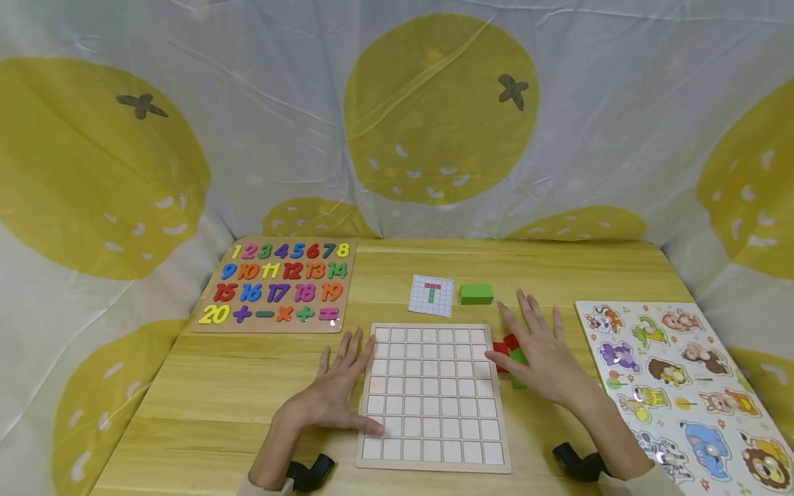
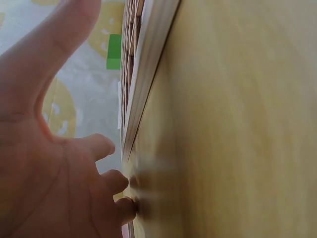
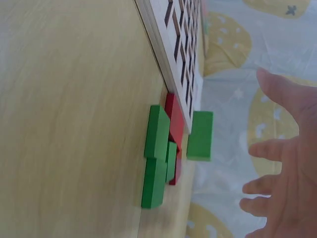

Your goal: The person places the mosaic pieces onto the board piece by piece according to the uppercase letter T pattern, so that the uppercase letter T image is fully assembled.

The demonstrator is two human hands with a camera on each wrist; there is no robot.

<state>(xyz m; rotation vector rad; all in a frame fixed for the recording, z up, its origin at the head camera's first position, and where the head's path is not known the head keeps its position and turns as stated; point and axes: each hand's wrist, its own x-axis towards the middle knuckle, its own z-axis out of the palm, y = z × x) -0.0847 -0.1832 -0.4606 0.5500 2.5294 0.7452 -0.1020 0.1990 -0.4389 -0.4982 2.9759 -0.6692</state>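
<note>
A wooden grid board (image 1: pixel 428 393) with rows of square recesses lies flat at the middle of the table. My left hand (image 1: pixel 335 396) spreads its fingers along the board's left edge, thumb over the lower left squares; nothing is held. On the right side my right hand (image 1: pixel 546 362) hovers with fingers apart and holds nothing. Partly hidden beneath it, red blocks (image 1: pixel 500 355) and green blocks (image 1: pixel 518 375) lie close to the board's right edge. The right wrist view shows these green blocks (image 3: pixel 157 131) side by side against a red block (image 3: pixel 175 121).
Behind the board lie a pattern card (image 1: pixel 431 296) showing a red and green T and a green block (image 1: pixel 476 294). A number puzzle (image 1: pixel 276 286) lies at the back left, an animal puzzle (image 1: pixel 676 393) at the right. A patterned cloth (image 1: pixel 589 138) hangs around the table.
</note>
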